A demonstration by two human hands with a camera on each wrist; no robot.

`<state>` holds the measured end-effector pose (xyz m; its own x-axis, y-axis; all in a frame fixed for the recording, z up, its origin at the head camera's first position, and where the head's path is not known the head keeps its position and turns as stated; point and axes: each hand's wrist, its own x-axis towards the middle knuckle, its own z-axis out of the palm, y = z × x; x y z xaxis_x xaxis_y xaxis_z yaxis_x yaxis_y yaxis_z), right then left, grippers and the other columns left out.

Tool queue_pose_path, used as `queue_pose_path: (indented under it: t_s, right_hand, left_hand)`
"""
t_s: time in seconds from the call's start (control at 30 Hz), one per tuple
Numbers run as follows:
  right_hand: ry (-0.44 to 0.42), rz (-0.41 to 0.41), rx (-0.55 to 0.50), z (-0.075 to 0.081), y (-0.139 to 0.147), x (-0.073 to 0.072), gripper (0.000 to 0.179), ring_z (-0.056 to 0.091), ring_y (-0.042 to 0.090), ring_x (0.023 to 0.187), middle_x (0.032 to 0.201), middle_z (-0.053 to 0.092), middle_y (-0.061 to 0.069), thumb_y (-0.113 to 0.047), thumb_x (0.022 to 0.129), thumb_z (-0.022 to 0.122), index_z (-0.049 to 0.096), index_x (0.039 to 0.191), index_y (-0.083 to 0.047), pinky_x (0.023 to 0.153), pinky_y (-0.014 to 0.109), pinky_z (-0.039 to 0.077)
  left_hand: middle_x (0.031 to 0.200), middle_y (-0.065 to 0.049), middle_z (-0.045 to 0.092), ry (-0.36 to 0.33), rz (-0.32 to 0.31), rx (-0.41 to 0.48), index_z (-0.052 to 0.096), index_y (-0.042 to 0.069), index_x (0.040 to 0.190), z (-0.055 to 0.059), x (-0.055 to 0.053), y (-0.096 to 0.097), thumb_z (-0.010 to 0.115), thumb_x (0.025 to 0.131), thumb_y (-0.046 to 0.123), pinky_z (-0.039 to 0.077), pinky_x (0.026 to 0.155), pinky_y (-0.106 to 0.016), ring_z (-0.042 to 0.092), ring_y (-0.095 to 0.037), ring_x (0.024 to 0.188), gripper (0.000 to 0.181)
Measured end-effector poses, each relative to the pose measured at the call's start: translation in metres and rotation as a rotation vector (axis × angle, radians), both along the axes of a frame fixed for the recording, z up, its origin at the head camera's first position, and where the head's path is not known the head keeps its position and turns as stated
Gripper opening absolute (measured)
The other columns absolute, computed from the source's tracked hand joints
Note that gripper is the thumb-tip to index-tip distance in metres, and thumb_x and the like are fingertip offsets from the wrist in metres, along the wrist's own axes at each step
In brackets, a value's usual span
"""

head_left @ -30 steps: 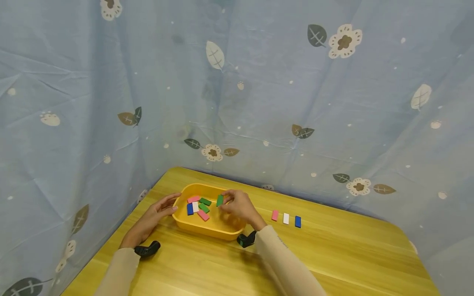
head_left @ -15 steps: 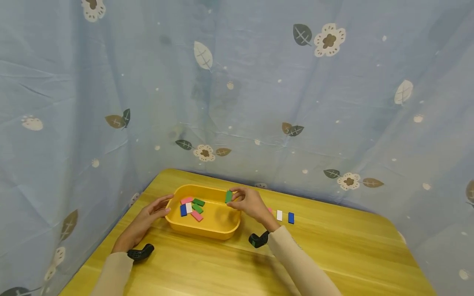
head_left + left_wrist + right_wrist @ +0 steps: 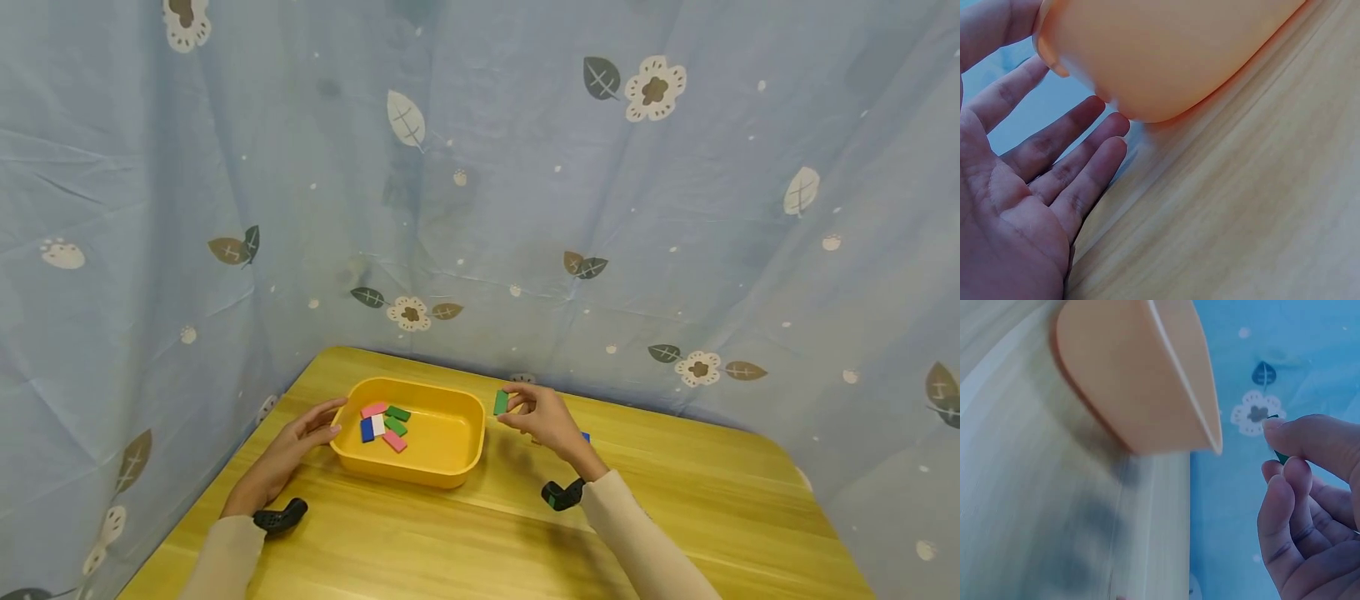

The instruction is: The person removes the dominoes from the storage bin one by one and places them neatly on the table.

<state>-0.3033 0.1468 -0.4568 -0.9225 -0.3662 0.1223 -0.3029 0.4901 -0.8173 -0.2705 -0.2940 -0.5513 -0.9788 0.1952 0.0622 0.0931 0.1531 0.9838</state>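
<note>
Tray (image 3: 442,446), open at the top: a hand could enter from above, with room over the right half of its floor. Tiles (image 3: 395,441) obstruct the left half; the walls bar sideways entry. The left hand (image 3: 288,450) occupies the left end, while the right hand (image 3: 549,418), pinching a green tile (image 3: 501,402), obstructs passage just beyond the right end. Table (image 3: 420,537) before the tray: free passage. Curtain (image 3: 487,200): barrier behind.

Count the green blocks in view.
3. The held green block is pinched by the right hand; a farther green block and a nearer green block lie in the yellow tray. The right hand may hide others.
</note>
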Motion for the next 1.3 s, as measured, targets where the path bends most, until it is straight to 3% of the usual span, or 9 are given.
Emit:
queue_pose_path:
  t_s: [0.3,0.47,0.77,0.97,1.3]
  right_hand:
    - [0.007,-0.083,0.009,-0.004,0.037,0.007,0.053,0.063,0.024,0.076,0.101,0.064,-0.001,-0.032,0.08,0.078,0.058,0.129,-0.024,0.06,0.037,0.052]
    - [-0.007,-0.114,-0.008,-0.008,0.057,0.008,0.052,0.059,0.027,0.073,0.101,0.064,-0.002,-0.033,0.08,0.077,0.059,0.128,-0.025,0.051,0.034,0.047]
    - [0.0,-0.131,-0.011,-0.011,0.084,0.014,0.049,0.059,0.039,0.075,0.105,0.063,0.007,-0.029,0.083,0.075,0.057,0.129,-0.027,0.058,0.041,0.05]
    - [-0.014,-0.172,-0.027,-0.022,0.102,0.014,0.05,0.058,0.043,0.079,0.103,0.063,0.002,-0.03,0.081,0.077,0.058,0.128,-0.023,0.06,0.045,0.05]
    - [-0.022,-0.206,-0.028,-0.038,0.132,0.016,0.051,0.058,0.036,0.077,0.103,0.062,0.008,-0.03,0.082,0.076,0.057,0.128,-0.021,0.058,0.039,0.05]
  left_hand:
    - [0.152,-0.001,0.029,-0.023,-0.005,0.008,0.038,0.033,0.145,0.0,-0.001,-0.001,0.057,0.096,0.037,0.022,0.109,-0.055,0.025,-0.028,0.139,0.054]
    - [0.152,-0.002,0.029,-0.022,-0.005,0.002,0.037,0.032,0.146,0.0,0.0,-0.002,0.056,0.096,0.037,0.022,0.109,-0.054,0.025,-0.028,0.139,0.054]
    - [0.153,-0.003,0.027,-0.024,-0.007,0.013,0.037,0.031,0.146,0.004,0.001,0.001,0.056,0.096,0.035,0.019,0.109,-0.057,0.023,-0.029,0.14,0.054]
    - [0.153,-0.002,0.027,-0.03,-0.012,0.023,0.037,0.032,0.146,0.006,0.001,0.002,0.056,0.096,0.035,0.021,0.109,-0.056,0.023,-0.028,0.14,0.054]
    - [0.152,-0.002,0.028,-0.011,-0.007,-0.001,0.037,0.033,0.146,0.004,0.001,0.002,0.056,0.096,0.036,0.021,0.109,-0.054,0.024,-0.027,0.14,0.053]
